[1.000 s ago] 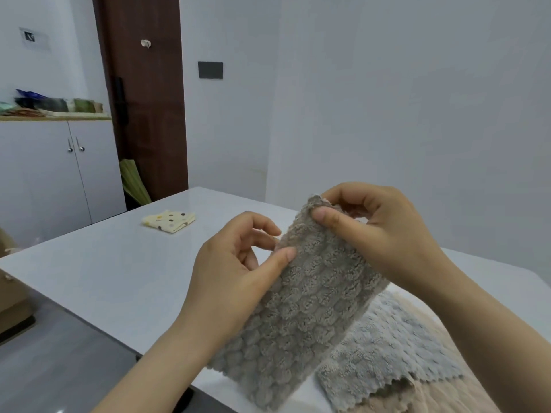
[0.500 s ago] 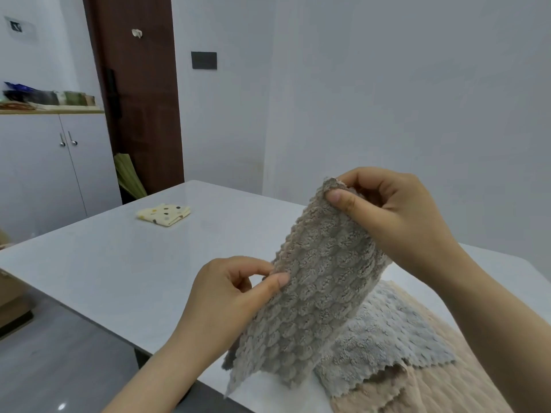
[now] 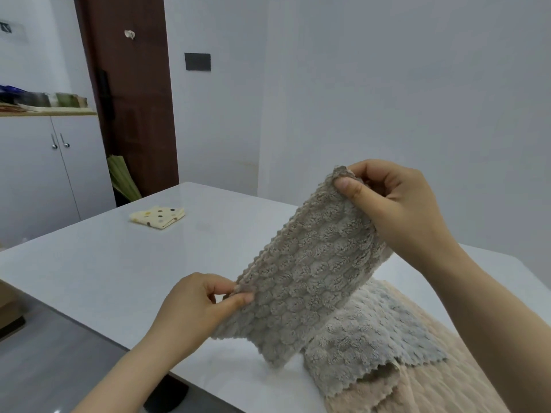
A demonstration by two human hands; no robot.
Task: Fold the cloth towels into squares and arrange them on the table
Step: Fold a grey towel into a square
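In the head view both hands pinch one long edge of the grey-brown towel (image 3: 301,278) in the air above the table (image 3: 98,272) — the right hand (image 3: 393,210) nipping the top corner, the left hand (image 3: 196,311) the lower end. The doubled layers are plush and, I judge, apt to slide apart — a slack thumb could let the fold skew or drop onto the unfolded towels (image 3: 387,347) beneath.

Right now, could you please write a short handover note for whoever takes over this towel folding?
Left hand: pinches the lower left edge of the grey-brown towel.
Right hand: pinches its top corner; the towel hangs in the air over the table.
Done: one dotted yellow cloth lies folded at the far side.
Left: finish folding the held towel and set it down, then fold the light grey towel and the beige towel under it, both unfolded at the near right.
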